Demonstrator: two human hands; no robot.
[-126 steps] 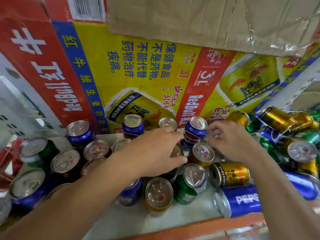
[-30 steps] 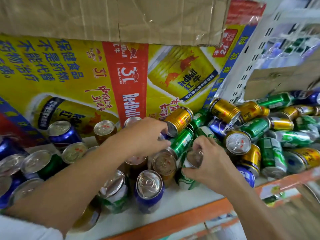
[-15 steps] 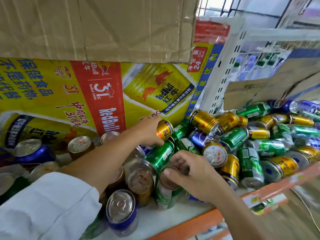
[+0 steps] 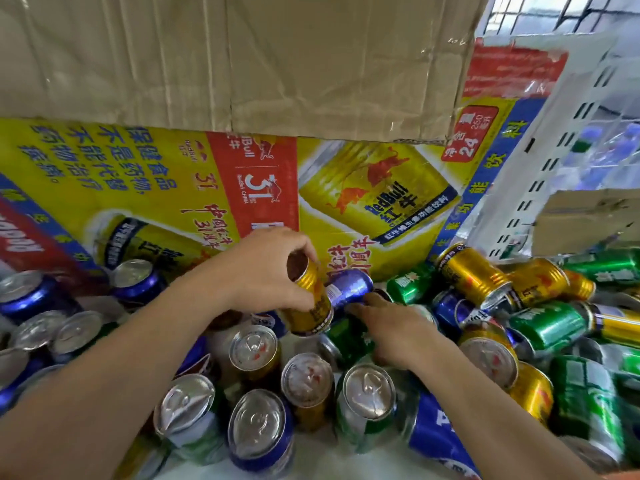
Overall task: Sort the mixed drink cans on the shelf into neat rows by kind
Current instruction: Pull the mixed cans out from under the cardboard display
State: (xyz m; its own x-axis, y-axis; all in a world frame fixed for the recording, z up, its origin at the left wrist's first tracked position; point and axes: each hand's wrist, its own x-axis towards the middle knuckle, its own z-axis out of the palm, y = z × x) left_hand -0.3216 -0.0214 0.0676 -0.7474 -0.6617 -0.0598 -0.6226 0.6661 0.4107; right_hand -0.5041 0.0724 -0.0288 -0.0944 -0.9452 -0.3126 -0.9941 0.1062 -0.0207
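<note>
The left hand (image 4: 270, 271) curls its thumb and fingers round 1 gold can (image 4: 311, 306), held tilted just in front of the yellow carton (image 4: 363, 202). The right hand (image 4: 394, 330) lies low in front of the carton, right of the gold can. Its fingers stretch over a green can (image 4: 346, 341), with the tips at a blue can (image 4: 349, 287) lying on its side; I cannot tell whether they grip either. Upright cans (image 4: 254, 351) stand further out from the carton, tops showing. Near the carton's right end lies a heap of cans (image 4: 547, 327), gold, green and blue. Brown cardboard (image 4: 242, 64) overhangs the carton.
</note>
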